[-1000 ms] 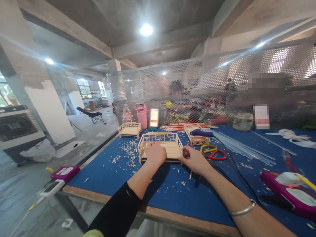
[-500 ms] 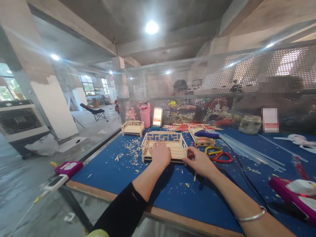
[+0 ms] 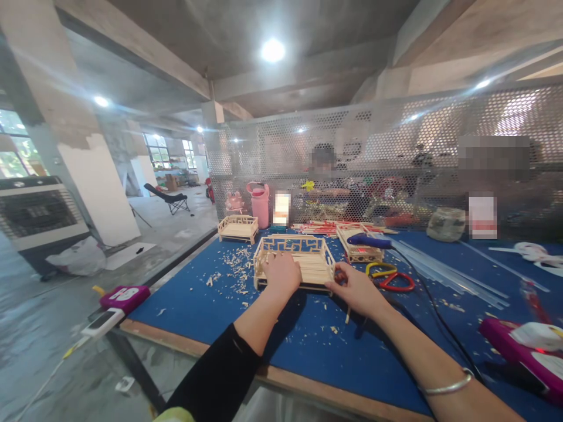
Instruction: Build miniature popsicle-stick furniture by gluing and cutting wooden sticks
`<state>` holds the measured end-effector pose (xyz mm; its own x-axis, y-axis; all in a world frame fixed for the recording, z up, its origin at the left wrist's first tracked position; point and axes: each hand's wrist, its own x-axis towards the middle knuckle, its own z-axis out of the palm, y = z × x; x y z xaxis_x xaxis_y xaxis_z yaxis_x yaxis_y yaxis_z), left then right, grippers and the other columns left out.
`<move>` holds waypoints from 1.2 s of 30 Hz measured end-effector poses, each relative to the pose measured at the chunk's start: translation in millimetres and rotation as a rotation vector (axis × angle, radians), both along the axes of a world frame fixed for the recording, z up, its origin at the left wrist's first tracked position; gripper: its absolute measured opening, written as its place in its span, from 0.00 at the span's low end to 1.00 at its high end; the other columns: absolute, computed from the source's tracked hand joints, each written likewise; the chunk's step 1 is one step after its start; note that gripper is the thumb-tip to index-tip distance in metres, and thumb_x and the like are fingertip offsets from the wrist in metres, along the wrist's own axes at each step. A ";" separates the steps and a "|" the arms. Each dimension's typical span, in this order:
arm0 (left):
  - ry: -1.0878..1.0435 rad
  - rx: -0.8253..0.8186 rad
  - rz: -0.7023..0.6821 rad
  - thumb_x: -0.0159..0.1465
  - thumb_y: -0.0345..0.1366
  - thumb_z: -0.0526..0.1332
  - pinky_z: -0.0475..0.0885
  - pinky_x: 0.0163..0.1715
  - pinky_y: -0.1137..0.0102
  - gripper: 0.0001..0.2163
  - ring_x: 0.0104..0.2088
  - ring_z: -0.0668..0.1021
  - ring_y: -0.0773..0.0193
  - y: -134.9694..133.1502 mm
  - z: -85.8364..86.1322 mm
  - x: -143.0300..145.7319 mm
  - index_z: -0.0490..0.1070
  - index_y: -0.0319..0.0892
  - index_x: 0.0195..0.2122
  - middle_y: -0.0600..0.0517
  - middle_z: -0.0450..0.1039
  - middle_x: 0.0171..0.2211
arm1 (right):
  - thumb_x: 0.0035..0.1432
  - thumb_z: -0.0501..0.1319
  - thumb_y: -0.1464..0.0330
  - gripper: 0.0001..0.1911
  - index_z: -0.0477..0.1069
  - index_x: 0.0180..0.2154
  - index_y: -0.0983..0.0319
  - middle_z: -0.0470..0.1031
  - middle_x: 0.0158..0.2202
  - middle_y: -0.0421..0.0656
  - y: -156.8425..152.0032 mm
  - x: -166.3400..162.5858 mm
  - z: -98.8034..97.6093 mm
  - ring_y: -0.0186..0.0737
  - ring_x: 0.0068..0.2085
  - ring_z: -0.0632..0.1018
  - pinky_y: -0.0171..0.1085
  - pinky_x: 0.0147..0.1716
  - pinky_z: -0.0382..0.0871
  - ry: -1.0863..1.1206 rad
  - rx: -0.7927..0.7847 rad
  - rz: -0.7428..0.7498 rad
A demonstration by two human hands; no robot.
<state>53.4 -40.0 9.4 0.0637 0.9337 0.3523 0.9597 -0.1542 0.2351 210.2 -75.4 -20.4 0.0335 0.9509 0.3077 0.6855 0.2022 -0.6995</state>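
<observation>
A small bed-shaped model of pale wooden sticks [image 3: 308, 258] stands on the blue table top [image 3: 334, 346]. My left hand [image 3: 281, 274] rests on its front edge and holds it down. My right hand [image 3: 358, 288] is at its right front corner, fingers pinched on a small red-handled tool and a thin stick; what exactly it grips is hard to make out.
Wood chips [image 3: 235, 266] litter the left of the mat. A second model [image 3: 237, 227], a third one [image 3: 358, 245], a blue glue gun [image 3: 369, 240], red-yellow pliers [image 3: 389, 275], clear glue sticks [image 3: 444, 272], a pink bottle [image 3: 260, 204]. Purple devices [image 3: 523, 351]. People work behind the mesh screen [image 3: 396, 158].
Both hands stay on the wooden model with only slight shifts. The camera has drifted a little, so the scene sits slightly further right than one second ago.
</observation>
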 end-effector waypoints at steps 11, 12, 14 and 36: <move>-0.056 -0.056 -0.032 0.58 0.37 0.52 0.60 0.44 0.54 0.11 0.48 0.67 0.48 9.1 3.4 -1.9 0.73 0.41 0.34 0.43 0.75 0.38 | 0.45 0.57 0.64 0.09 0.63 0.31 0.59 0.68 0.23 0.36 1.7 2.0 -2.8 0.35 0.24 0.69 0.34 0.27 0.62 -0.012 0.017 0.005; -0.057 -0.050 -0.039 0.58 0.37 0.52 0.60 0.44 0.54 0.11 0.48 0.68 0.49 9.4 2.9 -2.8 0.73 0.41 0.33 0.43 0.75 0.38 | 0.45 0.57 0.64 0.09 0.63 0.31 0.59 0.68 0.23 0.36 1.9 2.1 -2.8 0.35 0.25 0.69 0.34 0.28 0.62 -0.013 0.015 0.006; -0.059 -0.037 -0.061 0.58 0.38 0.53 0.60 0.44 0.56 0.11 0.48 0.68 0.50 9.8 1.9 -4.7 0.74 0.41 0.32 0.44 0.75 0.37 | 0.45 0.57 0.63 0.10 0.63 0.32 0.59 0.68 0.23 0.36 2.0 2.2 -2.6 0.35 0.25 0.70 0.35 0.29 0.62 -0.015 0.009 0.006; -0.290 0.199 -0.292 0.58 0.28 0.55 0.67 0.39 0.70 0.10 0.37 0.76 0.62 54.5 56.7 -57.1 0.74 0.39 0.37 0.48 0.77 0.35 | 0.46 0.57 0.64 0.11 0.63 0.34 0.60 0.69 0.25 0.38 3.1 3.3 -2.3 0.35 0.26 0.69 0.35 0.29 0.62 0.016 -0.031 0.031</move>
<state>-3.7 14.6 66.1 0.1867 0.8038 0.5649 0.7679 -0.4780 0.4264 213.5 -72.3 -22.7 0.0089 0.9605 0.2782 0.6676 0.2014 -0.7168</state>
